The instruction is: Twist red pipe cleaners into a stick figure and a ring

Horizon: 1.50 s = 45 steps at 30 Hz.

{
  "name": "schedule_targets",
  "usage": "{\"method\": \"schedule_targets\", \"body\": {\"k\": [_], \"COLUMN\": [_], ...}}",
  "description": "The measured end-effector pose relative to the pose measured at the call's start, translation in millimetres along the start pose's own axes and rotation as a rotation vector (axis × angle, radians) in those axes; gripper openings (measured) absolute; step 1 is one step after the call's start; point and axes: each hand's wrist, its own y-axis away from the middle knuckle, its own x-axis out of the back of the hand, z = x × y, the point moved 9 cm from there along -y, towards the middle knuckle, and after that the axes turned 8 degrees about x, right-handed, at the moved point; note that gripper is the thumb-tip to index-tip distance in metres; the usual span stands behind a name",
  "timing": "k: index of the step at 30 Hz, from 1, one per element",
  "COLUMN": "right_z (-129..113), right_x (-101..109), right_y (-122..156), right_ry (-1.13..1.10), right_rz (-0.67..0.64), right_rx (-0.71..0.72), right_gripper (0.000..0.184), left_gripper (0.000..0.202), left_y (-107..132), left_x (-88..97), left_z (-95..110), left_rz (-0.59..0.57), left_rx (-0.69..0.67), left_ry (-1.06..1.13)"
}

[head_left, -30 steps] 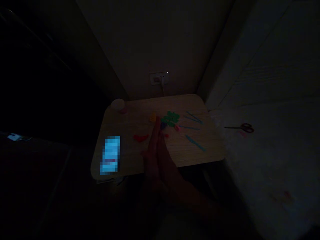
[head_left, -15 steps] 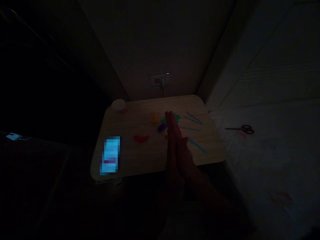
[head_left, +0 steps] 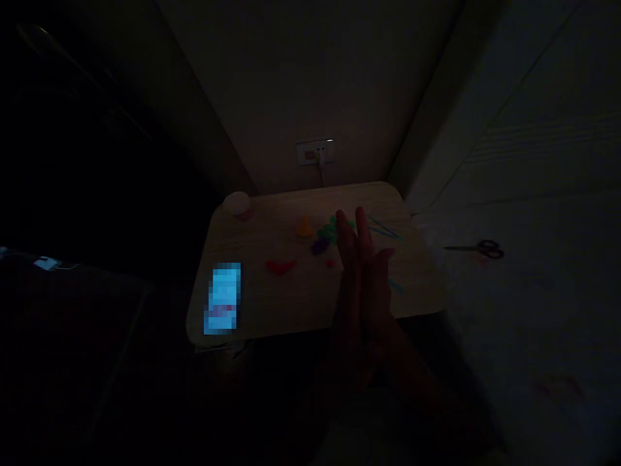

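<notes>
Palm against palm, my left hand (head_left: 347,272) and my right hand (head_left: 376,288) are raised over the right half of the small wooden table (head_left: 252,304). Both have their fingers stretched out, with the fingertips slightly apart; anything between the palms is hidden. Just left of the fingers lie green leaf-like pieces (head_left: 327,232) and a dark purple bumpy piece (head_left: 320,246). A small red bit (head_left: 330,263) is close to my left hand. Thin blue sticks (head_left: 385,228) lie beyond my right hand, partly covered by it.
An orange piece (head_left: 304,228) and a curved red piece (head_left: 280,266) lie mid-table. A lit phone (head_left: 223,298) is at the left, and a pale cup (head_left: 237,204) stands at the back-left corner. Scissors (head_left: 478,248) rest on the pale surface to the right. The room is very dark.
My pressed hands have shifted right relative to the table, and their fingertips have parted a little. The small red bit shows more, while more of the blue sticks is covered. The view has shifted slightly.
</notes>
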Motion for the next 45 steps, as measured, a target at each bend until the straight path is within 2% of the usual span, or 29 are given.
{"method": "schedule_targets", "body": {"k": [3,5,9,12,14,16,21,26,29,34,37,40,45], "right_z": [-34.2,-40.6,-19.0,-11.0,-11.9,-12.9,-7.5,1.7,7.6,6.0,5.2,3.8,6.6], "right_x": [-19.3,-17.4,-27.9,-35.5,-35.8,-33.0,-29.4,-29.5,-28.4,-27.4,-23.5,-14.9,-8.0], "right_y": [-16.3,-18.5,-7.1,-4.2,-7.5,-11.8,-13.1,-9.5,-7.7,-5.9,-11.0,-20.5,-28.9], "right_ry": [-0.594,-0.774,-0.893,-0.882,-0.843,-0.787,-0.677,-0.642,-0.597,-0.516,-0.529,-0.550,-0.546], "right_rz": [-0.362,-0.455,-0.490,-0.493,-0.504,-0.503,-0.539,-0.598,-0.606,-0.674,-0.657,-0.573,-0.508], "right_rx": [0.159,0.186,0.040,-0.005,0.012,0.051,0.138,0.134,0.094,0.100,0.086,0.111,0.107], "right_gripper": [0.079,0.085,0.082,0.090,0.098,0.098,0.085,0.056,0.045,0.020,0.022,0.025,0.026], "left_gripper": [0.096,0.095,0.076,0.056,0.048,0.043,0.039,0.048,0.051,0.057,0.055,0.051,0.051], "left_y": [15.7,15.4,-1.7,-12.4,-15.0,-15.4,-14.8,-9.5,-6.5,-6.1,-7.4,-9.7,-14.0], "left_x": [-3.7,4.6,27.4,37.6,42.2,45.8,57.0,84.1,92.2,94.7,93.5,89.5,85.1], "left_z": [7.0,9.6,10.4,6.0,3.0,2.3,1.6,-24.7,-32.5,-36.0,-36.0,-37.9,-49.8], "left_rz": [-0.060,-0.062,0.005,0.066,0.112,0.145,0.190,0.400,0.462,0.482,0.477,0.445,0.405], "left_rx": [-0.050,-0.062,-0.067,-0.051,-0.039,-0.039,-0.056,0.071,0.098,0.157,0.160,0.165,0.249], "left_ry": [0.002,-0.003,-0.003,0.025,0.033,0.018,0.009,0.170,0.182,0.198,0.238,0.299,0.489]}}
